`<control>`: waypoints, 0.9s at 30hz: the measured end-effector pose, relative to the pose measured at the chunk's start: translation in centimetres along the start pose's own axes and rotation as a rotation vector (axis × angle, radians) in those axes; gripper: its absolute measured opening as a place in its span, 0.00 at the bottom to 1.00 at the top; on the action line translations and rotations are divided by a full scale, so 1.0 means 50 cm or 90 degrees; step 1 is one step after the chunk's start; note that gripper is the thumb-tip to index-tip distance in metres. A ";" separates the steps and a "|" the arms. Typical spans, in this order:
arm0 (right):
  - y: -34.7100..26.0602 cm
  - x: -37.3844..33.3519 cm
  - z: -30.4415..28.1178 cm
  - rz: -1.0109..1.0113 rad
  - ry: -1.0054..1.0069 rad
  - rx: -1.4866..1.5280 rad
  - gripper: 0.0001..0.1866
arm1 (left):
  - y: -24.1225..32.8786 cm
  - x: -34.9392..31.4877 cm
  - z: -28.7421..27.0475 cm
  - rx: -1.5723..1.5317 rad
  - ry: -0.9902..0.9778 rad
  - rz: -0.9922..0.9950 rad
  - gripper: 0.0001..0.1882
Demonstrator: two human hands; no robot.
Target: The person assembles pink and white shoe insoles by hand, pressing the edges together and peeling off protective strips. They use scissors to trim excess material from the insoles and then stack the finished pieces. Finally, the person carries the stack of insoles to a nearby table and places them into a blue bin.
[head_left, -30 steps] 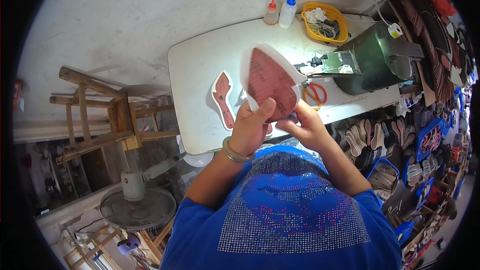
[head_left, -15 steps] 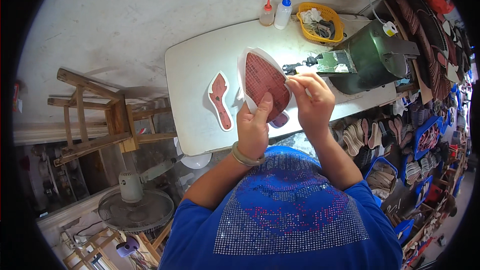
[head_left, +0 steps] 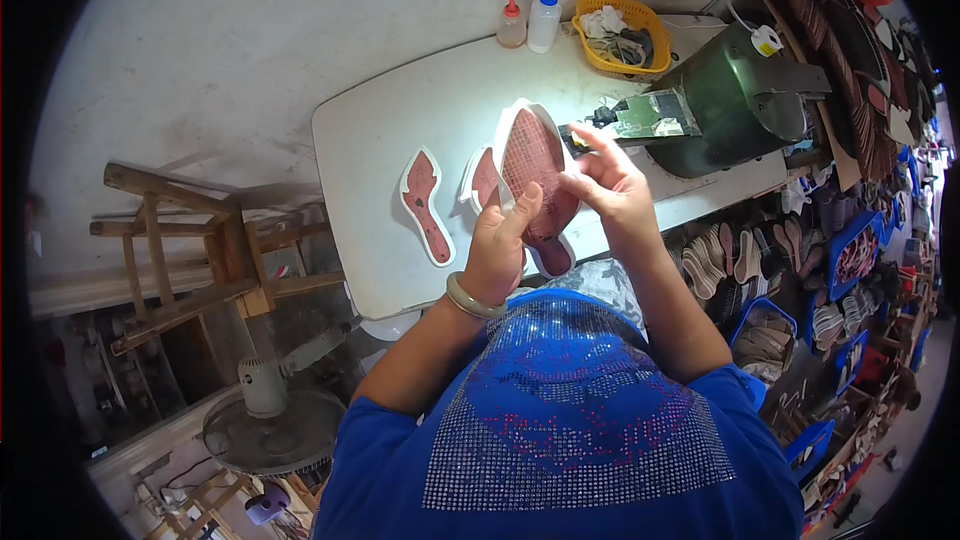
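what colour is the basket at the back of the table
Yellow basket, seen best in the head view.

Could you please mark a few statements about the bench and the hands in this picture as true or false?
1. Both hands hold the dark red shoe sole piece with a white rim above the white table. True: the left hand grips it from below and the right hand touches its right edge.
2. The yellow basket sits at the near edge of the table. False: it stands at the far edge, beside the two bottles.
3. A second sole piece lies flat on the table, left of the hands. True.
4. The left wrist is bare. False: it wears a pale bangle.
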State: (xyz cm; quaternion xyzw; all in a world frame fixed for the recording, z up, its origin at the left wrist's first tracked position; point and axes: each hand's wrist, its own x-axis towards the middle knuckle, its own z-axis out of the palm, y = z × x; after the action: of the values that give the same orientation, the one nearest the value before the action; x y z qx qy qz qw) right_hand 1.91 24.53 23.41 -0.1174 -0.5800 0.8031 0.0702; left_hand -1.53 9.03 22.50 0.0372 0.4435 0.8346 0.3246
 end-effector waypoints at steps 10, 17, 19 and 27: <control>0.036 -0.010 -0.041 0.074 0.060 0.179 0.22 | -0.021 0.026 -0.036 0.252 -0.015 0.031 0.19; 0.057 0.008 -0.171 0.226 -0.047 0.008 0.13 | 0.031 0.175 -0.109 0.616 -0.240 -0.058 0.14; 0.075 -0.004 -0.175 0.261 -0.086 -0.009 0.14 | 0.050 0.231 -0.103 0.717 -0.307 -0.077 0.14; 0.158 -0.008 -0.178 0.306 -0.004 0.104 0.19 | 0.030 0.379 -0.053 0.891 -0.473 -0.029 0.33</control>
State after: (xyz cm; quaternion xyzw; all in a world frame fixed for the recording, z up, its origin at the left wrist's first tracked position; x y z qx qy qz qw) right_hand 4.89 30.04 13.29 -0.2436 -0.4689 0.8412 -0.1149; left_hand -18.13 17.46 17.78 0.4998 0.7286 0.2878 0.3694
